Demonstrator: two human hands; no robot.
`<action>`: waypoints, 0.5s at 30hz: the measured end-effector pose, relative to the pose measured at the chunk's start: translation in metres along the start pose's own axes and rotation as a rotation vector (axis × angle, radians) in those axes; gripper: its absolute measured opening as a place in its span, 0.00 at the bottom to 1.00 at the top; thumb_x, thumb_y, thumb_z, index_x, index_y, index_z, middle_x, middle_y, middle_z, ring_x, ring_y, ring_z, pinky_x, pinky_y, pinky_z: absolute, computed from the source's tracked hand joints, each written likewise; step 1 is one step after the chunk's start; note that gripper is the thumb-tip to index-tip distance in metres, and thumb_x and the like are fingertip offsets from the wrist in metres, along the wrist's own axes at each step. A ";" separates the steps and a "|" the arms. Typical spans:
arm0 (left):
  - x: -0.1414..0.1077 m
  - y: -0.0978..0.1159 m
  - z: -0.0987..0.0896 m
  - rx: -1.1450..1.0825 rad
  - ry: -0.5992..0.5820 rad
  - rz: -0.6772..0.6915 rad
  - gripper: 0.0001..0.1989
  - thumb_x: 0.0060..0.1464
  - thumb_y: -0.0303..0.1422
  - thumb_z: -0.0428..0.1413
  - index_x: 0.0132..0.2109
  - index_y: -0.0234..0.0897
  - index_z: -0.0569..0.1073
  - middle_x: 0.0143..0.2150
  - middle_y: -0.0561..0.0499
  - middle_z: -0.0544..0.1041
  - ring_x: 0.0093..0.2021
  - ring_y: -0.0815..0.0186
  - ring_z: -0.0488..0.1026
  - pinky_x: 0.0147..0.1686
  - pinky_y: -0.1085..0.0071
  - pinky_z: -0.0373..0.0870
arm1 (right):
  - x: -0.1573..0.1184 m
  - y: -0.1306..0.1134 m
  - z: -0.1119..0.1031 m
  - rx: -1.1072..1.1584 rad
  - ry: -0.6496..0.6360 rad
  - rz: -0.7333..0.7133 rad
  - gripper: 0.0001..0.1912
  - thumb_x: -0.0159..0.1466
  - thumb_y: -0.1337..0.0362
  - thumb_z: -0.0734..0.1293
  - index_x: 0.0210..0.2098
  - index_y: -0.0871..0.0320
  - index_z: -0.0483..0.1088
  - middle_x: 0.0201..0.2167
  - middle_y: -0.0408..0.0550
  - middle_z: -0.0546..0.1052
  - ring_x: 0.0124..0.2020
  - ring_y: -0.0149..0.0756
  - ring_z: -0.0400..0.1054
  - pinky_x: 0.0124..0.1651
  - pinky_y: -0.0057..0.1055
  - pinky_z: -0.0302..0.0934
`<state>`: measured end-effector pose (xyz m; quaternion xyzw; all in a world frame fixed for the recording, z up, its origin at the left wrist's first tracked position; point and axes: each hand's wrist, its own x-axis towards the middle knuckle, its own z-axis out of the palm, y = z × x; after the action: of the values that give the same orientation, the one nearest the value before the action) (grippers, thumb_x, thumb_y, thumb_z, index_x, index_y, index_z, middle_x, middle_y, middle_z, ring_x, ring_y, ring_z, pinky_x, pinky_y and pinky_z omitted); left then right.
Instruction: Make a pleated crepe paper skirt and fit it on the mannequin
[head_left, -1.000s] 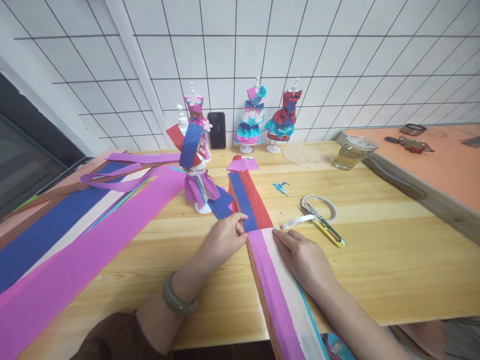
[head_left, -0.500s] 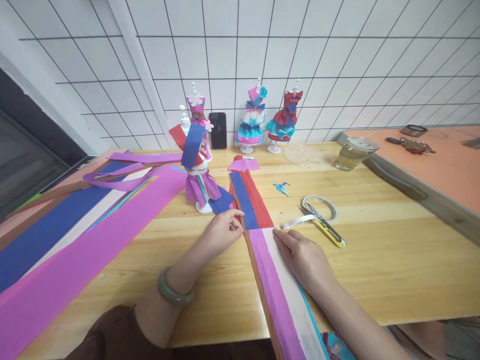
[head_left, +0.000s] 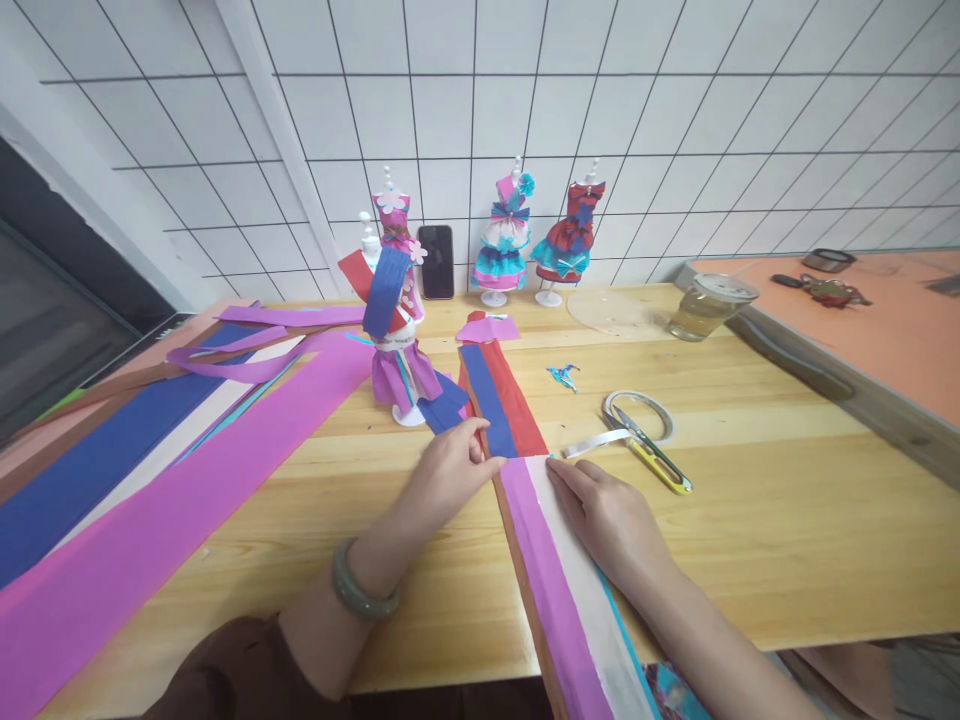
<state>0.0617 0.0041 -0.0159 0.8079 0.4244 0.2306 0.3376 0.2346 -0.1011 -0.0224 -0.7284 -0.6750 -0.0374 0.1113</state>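
Observation:
A layered crepe paper strip (head_left: 551,540), pink and white with brown and turquoise edges, runs down over the table's front edge. Its top end meets a blue and red crepe paper piece (head_left: 501,405). My left hand (head_left: 446,468), a green bangle on its wrist, rests at the left corner of this join; the thumb touches the pink strip, and the index finger lies apart by the blue piece's edge. At the opposite corner my right hand (head_left: 604,505) pinches the strip's edge, thumb mostly hidden. Left of the join stands a small dress form (head_left: 405,375) draped in crepe paper.
Scissors (head_left: 656,465) lie across a tape roll (head_left: 660,410). Long crepe paper strips (head_left: 202,510) cover the left side. Along the wall stand dressed mini forms (head_left: 501,245) and a phone (head_left: 436,262). A lidded cup (head_left: 709,305) sits back right.
My left hand has shifted slightly right, and its thumb has stretched out onto the strip's left corner, away from the index finger. My right hand has stayed in place.

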 end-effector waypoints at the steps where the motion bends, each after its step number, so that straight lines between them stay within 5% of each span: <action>1: 0.000 0.002 0.001 0.041 0.005 0.009 0.22 0.45 0.37 0.55 0.49 0.39 0.65 0.28 0.54 0.70 0.32 0.65 0.67 0.31 0.72 0.62 | 0.000 0.000 0.000 -0.004 0.004 -0.005 0.15 0.63 0.64 0.54 0.44 0.55 0.69 0.31 0.48 0.74 0.29 0.35 0.70 0.27 0.26 0.57; 15: -0.001 -0.002 -0.002 0.037 -0.052 0.065 0.17 0.46 0.29 0.53 0.46 0.39 0.67 0.29 0.53 0.68 0.34 0.66 0.66 0.33 0.72 0.62 | -0.003 0.001 -0.001 -0.094 -0.040 -0.121 0.20 0.59 0.71 0.56 0.51 0.57 0.63 0.30 0.49 0.72 0.29 0.35 0.68 0.26 0.26 0.55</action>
<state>0.0592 0.0050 -0.0164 0.8330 0.3934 0.2123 0.3260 0.2357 -0.1046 -0.0218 -0.6913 -0.7174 -0.0611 0.0611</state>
